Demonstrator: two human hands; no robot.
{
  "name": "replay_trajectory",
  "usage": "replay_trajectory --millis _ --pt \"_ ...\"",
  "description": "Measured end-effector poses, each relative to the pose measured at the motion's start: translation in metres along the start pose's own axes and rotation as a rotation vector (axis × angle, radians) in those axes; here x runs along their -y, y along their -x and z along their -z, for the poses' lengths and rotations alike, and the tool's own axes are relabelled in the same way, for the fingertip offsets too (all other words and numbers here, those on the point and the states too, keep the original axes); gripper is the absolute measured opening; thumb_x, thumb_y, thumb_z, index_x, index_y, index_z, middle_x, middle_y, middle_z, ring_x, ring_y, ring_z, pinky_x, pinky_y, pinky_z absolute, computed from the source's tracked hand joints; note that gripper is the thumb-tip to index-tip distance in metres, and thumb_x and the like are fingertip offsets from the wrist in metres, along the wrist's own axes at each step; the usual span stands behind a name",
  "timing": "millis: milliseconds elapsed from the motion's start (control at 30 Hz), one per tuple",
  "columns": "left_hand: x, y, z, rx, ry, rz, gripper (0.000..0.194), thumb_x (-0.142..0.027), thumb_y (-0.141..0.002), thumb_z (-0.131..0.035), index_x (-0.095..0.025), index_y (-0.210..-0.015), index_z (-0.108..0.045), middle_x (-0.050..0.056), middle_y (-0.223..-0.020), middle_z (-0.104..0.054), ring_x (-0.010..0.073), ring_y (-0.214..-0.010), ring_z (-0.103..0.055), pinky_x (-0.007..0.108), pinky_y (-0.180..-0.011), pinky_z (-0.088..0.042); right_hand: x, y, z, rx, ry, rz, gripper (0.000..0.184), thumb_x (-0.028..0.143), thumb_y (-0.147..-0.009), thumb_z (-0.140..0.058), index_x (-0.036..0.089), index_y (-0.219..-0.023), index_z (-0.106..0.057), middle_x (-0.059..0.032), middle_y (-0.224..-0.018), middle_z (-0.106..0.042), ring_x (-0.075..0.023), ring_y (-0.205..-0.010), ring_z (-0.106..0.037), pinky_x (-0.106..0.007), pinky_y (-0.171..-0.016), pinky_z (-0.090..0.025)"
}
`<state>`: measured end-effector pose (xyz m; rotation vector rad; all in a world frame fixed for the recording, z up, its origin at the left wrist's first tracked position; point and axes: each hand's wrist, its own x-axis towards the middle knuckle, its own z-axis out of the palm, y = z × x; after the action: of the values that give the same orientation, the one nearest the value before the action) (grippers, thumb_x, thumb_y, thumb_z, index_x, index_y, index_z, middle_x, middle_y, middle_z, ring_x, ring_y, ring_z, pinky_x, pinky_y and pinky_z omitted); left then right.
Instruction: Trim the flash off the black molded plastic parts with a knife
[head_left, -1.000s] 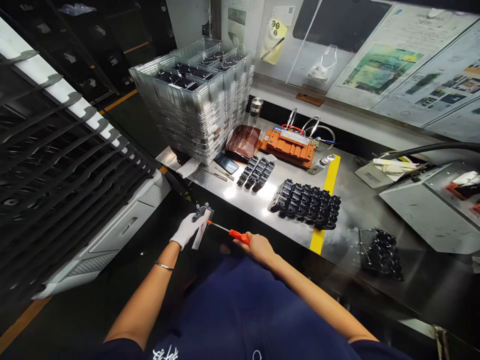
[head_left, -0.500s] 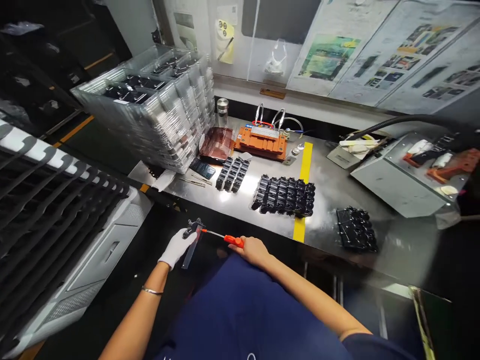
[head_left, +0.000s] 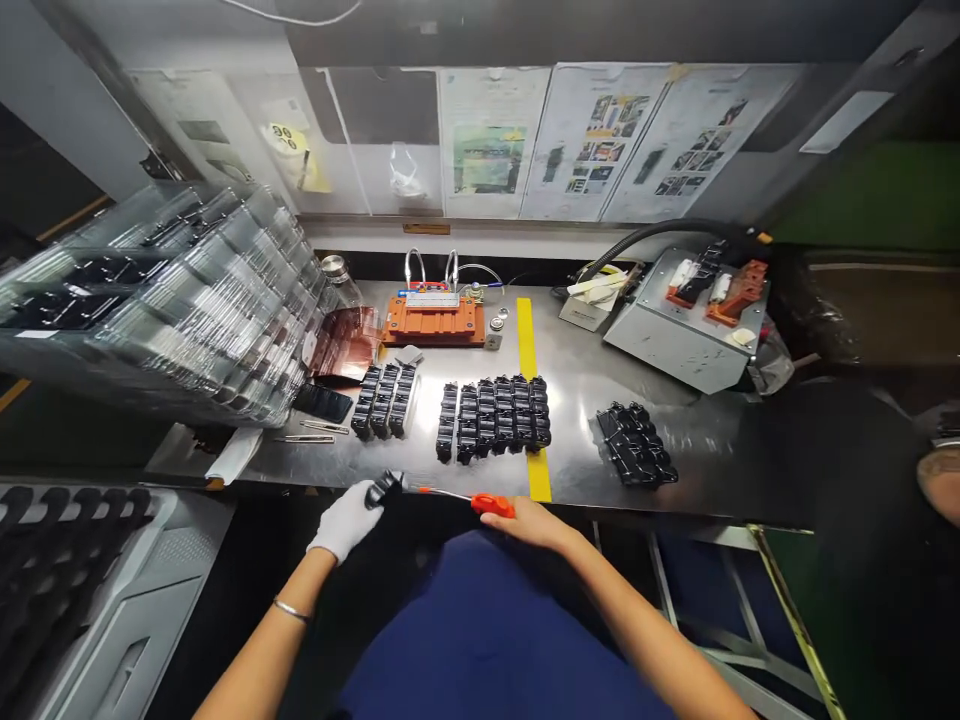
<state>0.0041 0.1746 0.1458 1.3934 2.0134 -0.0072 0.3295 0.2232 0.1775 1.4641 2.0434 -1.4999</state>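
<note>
My left hand (head_left: 346, 522), in a white glove with a metal bangle at the wrist, grips a small black moulded part (head_left: 383, 489) just off the bench's front edge. My bare right hand (head_left: 534, 522) is closed around the orange handle of a thin-shafted tool (head_left: 491, 505). The shaft points left, its orange tip close to the black part; whether they touch I cannot tell. Beyond my hands, on the metal bench (head_left: 420, 470), lie three black parts in a small group (head_left: 385, 401), a larger block of black parts (head_left: 499, 418) and another group (head_left: 637, 445) at the right.
Stacked clear trays (head_left: 225, 300) with black parts rise at the left. An orange fixture (head_left: 433, 320) and a grey machine (head_left: 667, 325) stand at the back. Tweezers (head_left: 322, 427) lie by a dark phone-like slab (head_left: 324, 402). A grey crate (head_left: 142, 600) is lower left; another person (head_left: 885, 520) is at right.
My view has swung to the right. Both hands still hold the same things; the black part has turned, and the clear strip that hung below it no longer shows.
</note>
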Motion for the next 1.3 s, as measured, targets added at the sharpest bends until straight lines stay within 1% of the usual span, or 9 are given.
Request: replay_trajectory --millis 267,467,600,767,867,967,1100,1200,1300 --pt "-0.13 -0.104 -0.003 -0.226 0.045 0.038 0.044 -0.042 -0.088 -0.042 -0.019 -0.124 -0.051 0.016 -0.119 -0.063 0.0273 -0.103 -0.063 0.034 -0.08 -0.047 -0.035 0.017 0.007 0.004 0.071 -0.118 0.046 0.063 -0.08 -0.049 0.021 -0.088 -0.067 -0.0061 -0.089 -0.071 -0.0239 -0.079 -0.065 -0.027 -0.064 -0.041" --pt "-0.145 -0.137 0.025 -0.332 -0.006 0.072 0.043 -0.034 -0.092 -0.033 -0.014 -0.126 -0.049 0.022 -0.126 -0.055 0.033 -0.119 -0.051 0.042 -0.091 -0.041 -0.043 0.025 0.009 0.009 0.062 -0.134 0.044 0.06 -0.081 -0.047 0.021 -0.088 -0.066 -0.006 -0.09 -0.071 -0.0239 -0.081 -0.066 -0.026 -0.063 -0.04" --pt "-0.124 -0.131 0.029 -0.259 -0.014 0.112 0.036 -0.028 -0.086 -0.044 -0.016 -0.119 -0.052 0.021 -0.122 -0.057 0.0342 -0.115 -0.054 0.045 -0.091 -0.042 -0.035 0.023 0.006 0.003 0.098 -0.123 0.045 0.061 -0.082 -0.046 0.02 -0.089 -0.066 -0.0069 -0.091 -0.07 -0.0245 -0.082 -0.066 -0.027 -0.065 -0.04" --pt "-0.089 -0.075 -0.011 -0.129 0.086 0.196 0.046 -0.027 -0.074 -0.061 -0.011 -0.116 -0.053 0.026 -0.109 -0.063 0.0406 -0.102 -0.062 0.053 -0.087 -0.042 -0.014 0.016 -0.007 0.009 0.128 -0.113 0.046 0.061 -0.082 -0.046 0.02 -0.091 -0.065 -0.0079 -0.093 -0.07 -0.0252 -0.085 -0.065 -0.027 -0.067 -0.041" --pt "-0.059 -0.04 -0.034 -0.123 0.222 0.238 0.053 -0.03 -0.076 -0.06 -0.009 -0.123 -0.048 0.03 -0.121 -0.056 0.0427 -0.109 -0.058 0.055 -0.091 -0.04 -0.001 0.009 -0.018 0.036 0.116 -0.088 0.046 0.061 -0.082 -0.048 0.02 -0.092 -0.065 -0.0069 -0.092 -0.07 -0.024 -0.083 -0.065 -0.026 -0.065 -0.04" --pt "-0.015 -0.013 -0.041 -0.105 0.443 0.231 0.05 -0.03 -0.079 -0.059 -0.013 -0.125 -0.05 0.022 -0.127 -0.057 0.0366 -0.114 -0.056 0.048 -0.096 -0.041 0.015 -0.002 -0.033 0.05 0.141 -0.042 0.047 0.062 -0.083 -0.047 0.02 -0.089 -0.065 -0.0054 -0.087 -0.07 -0.0217 -0.077 -0.064 -0.025 -0.061 -0.038" --pt "0.064 0.027 -0.034 -0.028 0.812 0.25 0.037 -0.041 -0.083 -0.056 -0.014 -0.106 -0.065 0.013 -0.103 -0.071 0.0285 -0.098 -0.066 0.039 -0.085 -0.052 0.05 -0.016 -0.058 0.033 0.261 0.048 0.047 0.062 -0.084 -0.046 0.019 -0.082 -0.065 -0.0036 -0.078 -0.068 -0.0177 -0.069 -0.06 -0.024 -0.058 -0.035" --pt "0.122 0.061 -0.027 0.004 1.019 0.316 0.054 -0.057 -0.086 -0.042 -0.011 -0.096 -0.068 0.015 -0.089 -0.073 0.0283 -0.082 -0.07 0.041 -0.074 -0.058 0.083 -0.025 -0.078 0.152 0.343 0.156 0.052 0.068 -0.08 -0.048 0.019 -0.075 -0.065 -0.0027 -0.069 -0.064 -0.0154 -0.061 -0.056 -0.024 -0.054 -0.032" --pt "0.166 0.086 -0.023 0.01 1.145 0.36 0.055 -0.062 -0.079 -0.051 -0.012 -0.092 -0.069 0.013 -0.084 -0.074 0.0274 -0.078 -0.07 0.04 -0.072 -0.059 0.115 -0.035 -0.098 0.213 0.376 0.182 0.055 0.071 -0.077 -0.048 0.02 -0.078 -0.068 -0.0034 -0.068 -0.063 -0.016 -0.06 -0.056 -0.025 -0.054 -0.032"
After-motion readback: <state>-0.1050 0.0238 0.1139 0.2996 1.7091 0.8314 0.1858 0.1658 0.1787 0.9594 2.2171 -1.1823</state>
